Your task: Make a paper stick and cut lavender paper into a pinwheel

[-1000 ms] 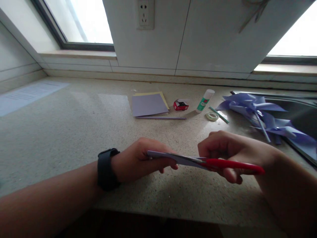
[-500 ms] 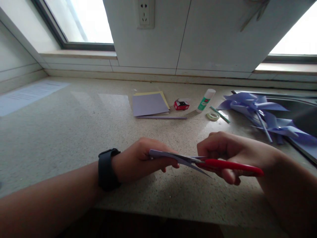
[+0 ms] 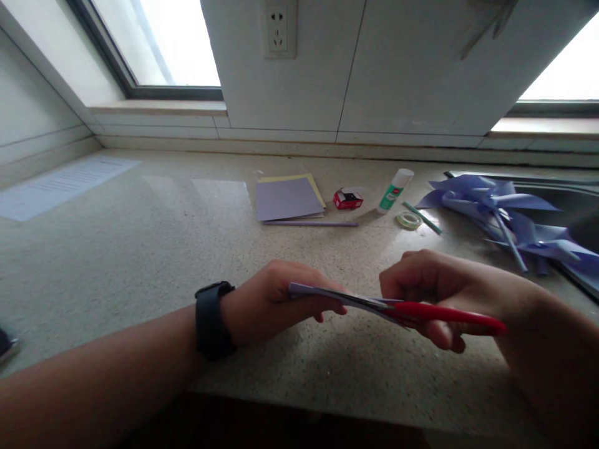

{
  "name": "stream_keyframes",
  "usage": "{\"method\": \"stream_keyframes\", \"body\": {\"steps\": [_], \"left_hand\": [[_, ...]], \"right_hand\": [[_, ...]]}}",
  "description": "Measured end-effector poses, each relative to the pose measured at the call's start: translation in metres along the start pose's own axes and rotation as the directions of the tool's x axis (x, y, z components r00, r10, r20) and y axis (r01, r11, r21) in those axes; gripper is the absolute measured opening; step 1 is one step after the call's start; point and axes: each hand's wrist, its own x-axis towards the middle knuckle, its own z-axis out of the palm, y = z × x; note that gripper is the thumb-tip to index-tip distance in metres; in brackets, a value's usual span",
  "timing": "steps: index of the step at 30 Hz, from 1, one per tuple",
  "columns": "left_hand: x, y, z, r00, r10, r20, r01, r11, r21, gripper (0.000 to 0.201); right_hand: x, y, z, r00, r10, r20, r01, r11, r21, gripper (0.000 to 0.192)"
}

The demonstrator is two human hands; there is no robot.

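A sheet of purple paper [image 3: 304, 289] is pinched edge-on between the thumb and fingers of my left hand [image 3: 281, 299], above the counter's front part. My right hand [image 3: 440, 287] grips red-handled scissors [image 3: 444, 312], its fingers in and around the handles. The scissor blades point left and lie along the paper, with paper on both sides of them; their tips are close to my left fingers. Seen nearly edge-on, the length of any cut in the paper cannot be made out.
Behind my hands lie stacked paper squares [image 3: 290, 198], a thin purple stick [image 3: 311, 224], a small red box [image 3: 347, 199], an upright glue stick [image 3: 395, 191], a tape roll [image 3: 409, 221] and a green stick [image 3: 423, 218]. Purple pinwheels [image 3: 496, 202] rest by the sink [image 3: 580, 215]. A printed sheet [image 3: 60, 184] lies far left.
The scissor blades have closed somewhat, and the paper's parted edges sit closer together. The whole view has shifted slightly, and a dark object now shows at the left edge.
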Motion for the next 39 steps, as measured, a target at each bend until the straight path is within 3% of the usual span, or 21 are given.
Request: {"method": "stream_keyframes", "body": {"steps": [16,22,39], "left_hand": [[0.001,0.003,0.001,1.000,0.000,-0.021,0.001,1.000,0.025,0.022],[0.001,0.003,0.002,0.996,-0.019,-0.083,0.022,0.999,0.036,0.021],[0.001,0.005,0.003,0.984,0.110,-0.140,-0.081,0.977,0.200,0.025]], "right_hand": [[-0.002,0.004,-0.002,1.000,-0.025,-0.014,0.024,0.998,-0.051,0.027],[-0.010,0.002,-0.012,1.000,-0.001,-0.013,0.001,1.000,0.004,0.038],[-0.011,0.008,-0.024,0.998,-0.070,0.009,0.070,0.997,-0.019,0.041]]}}
